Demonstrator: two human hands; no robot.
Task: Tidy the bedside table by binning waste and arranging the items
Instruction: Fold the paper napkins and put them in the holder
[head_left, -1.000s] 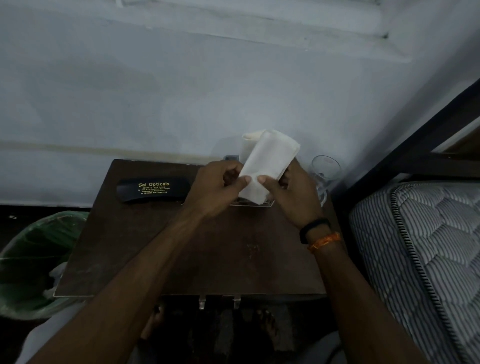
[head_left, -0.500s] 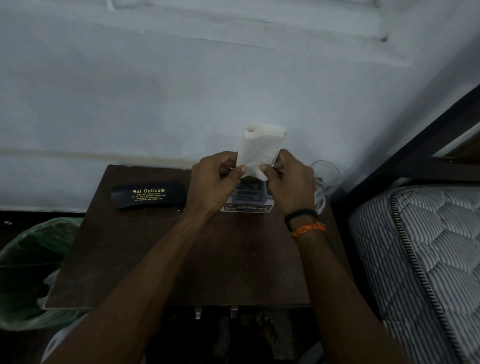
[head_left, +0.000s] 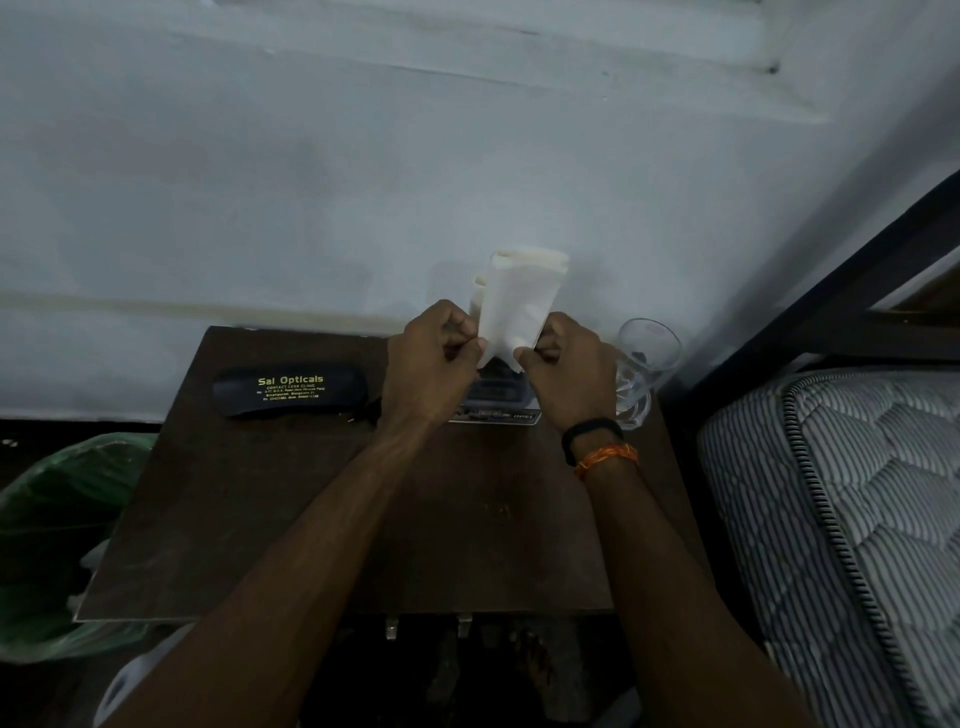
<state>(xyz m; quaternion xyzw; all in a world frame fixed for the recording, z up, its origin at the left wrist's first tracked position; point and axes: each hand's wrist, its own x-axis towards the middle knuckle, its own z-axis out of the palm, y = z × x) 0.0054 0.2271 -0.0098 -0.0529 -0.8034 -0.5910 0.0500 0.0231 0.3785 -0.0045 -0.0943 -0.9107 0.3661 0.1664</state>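
Both hands hold a folded white tissue (head_left: 519, 301) upright over the back of the dark wooden bedside table (head_left: 260, 519). My left hand (head_left: 431, 364) pinches its lower left edge and my right hand (head_left: 569, 369) pinches its lower right edge. Under the hands sits a small box-like holder (head_left: 496, 397) with a printed label, mostly hidden. A black spectacle case (head_left: 291, 389) marked "Sai Opticals" lies at the back left of the table. A clear glass mug (head_left: 644, 364) stands at the back right, beside my right hand.
A bin lined with a green bag (head_left: 62, 519) stands on the floor to the left of the table. A striped quilted mattress (head_left: 841, 519) on a dark bed frame lies to the right. A pale wall rises right behind the table.
The tissue has turned from tilted to upright and moved slightly back toward the wall. Both hands have closed in on its lower end.
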